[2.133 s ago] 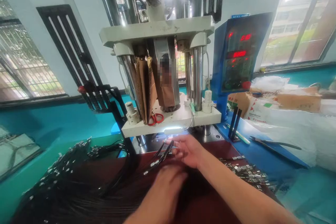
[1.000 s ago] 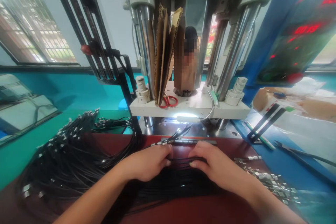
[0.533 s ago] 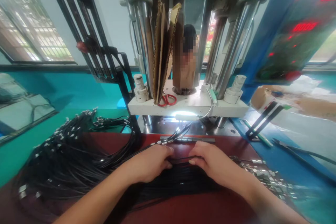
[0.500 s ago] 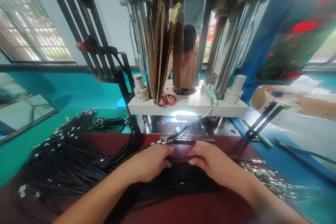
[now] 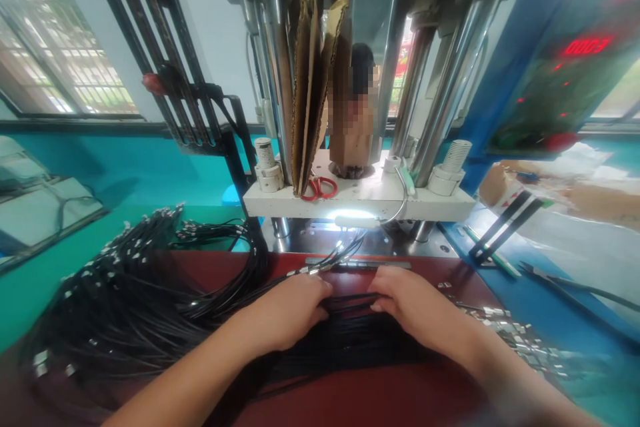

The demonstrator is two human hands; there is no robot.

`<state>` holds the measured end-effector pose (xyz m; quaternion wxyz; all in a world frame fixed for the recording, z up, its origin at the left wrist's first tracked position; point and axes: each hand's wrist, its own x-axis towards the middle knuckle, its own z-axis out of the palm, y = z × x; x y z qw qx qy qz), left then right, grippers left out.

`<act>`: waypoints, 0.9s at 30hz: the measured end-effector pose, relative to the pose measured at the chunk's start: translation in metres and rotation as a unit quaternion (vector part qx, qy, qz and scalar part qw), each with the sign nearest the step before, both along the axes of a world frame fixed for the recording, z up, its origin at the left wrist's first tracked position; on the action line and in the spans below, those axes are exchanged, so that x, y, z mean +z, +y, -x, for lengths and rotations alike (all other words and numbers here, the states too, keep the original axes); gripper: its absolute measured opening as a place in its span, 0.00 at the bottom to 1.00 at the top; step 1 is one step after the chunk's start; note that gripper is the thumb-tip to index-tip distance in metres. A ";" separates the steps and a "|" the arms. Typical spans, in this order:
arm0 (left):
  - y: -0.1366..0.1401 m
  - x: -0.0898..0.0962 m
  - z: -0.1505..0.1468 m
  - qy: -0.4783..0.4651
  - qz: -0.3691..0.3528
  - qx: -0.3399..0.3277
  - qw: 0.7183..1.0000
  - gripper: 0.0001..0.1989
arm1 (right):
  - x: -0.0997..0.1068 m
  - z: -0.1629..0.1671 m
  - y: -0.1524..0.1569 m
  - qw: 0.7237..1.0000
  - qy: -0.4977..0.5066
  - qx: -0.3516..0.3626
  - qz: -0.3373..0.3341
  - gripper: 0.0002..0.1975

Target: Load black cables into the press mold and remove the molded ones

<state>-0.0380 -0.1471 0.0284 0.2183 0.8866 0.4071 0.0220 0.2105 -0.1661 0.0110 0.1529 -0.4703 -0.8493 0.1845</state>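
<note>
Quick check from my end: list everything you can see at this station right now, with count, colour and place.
black cables: many, black with silver ends, heaped on the bench at left and under both hands
metal clips: many, silver, scattered on the bench at right
press machine: one, white plate on chrome columns, centre back
scissors: one, red handles, on the white plate
cardboard: folded brown sheets, upright on the plate
control panel: one, blue with red digits, upper right
black rack: one, left of the press
left hand: on the cables, fingers curled over them
right hand: on the cables, opposite the left
</note>
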 end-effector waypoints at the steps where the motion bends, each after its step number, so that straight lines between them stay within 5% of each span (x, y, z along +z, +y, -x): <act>1: 0.000 0.000 0.000 0.002 -0.005 -0.007 1.000 0.09 | 0.000 0.000 0.000 1.000 -0.003 0.003 -0.001 0.07; 14: 0.004 0.028 0.007 -0.032 0.054 -0.032 0.998 0.09 | 0.022 -0.002 -0.006 0.999 -0.004 -0.005 -0.040 0.08; 19: 0.008 0.025 0.008 -0.001 0.133 -0.024 0.991 0.15 | 0.026 -0.004 -0.009 1.000 -0.013 0.009 -0.026 0.09; 27: 0.009 0.019 0.003 -0.004 0.194 0.000 0.981 0.08 | 0.022 -0.004 -0.008 1.000 -0.029 0.009 -0.004 0.09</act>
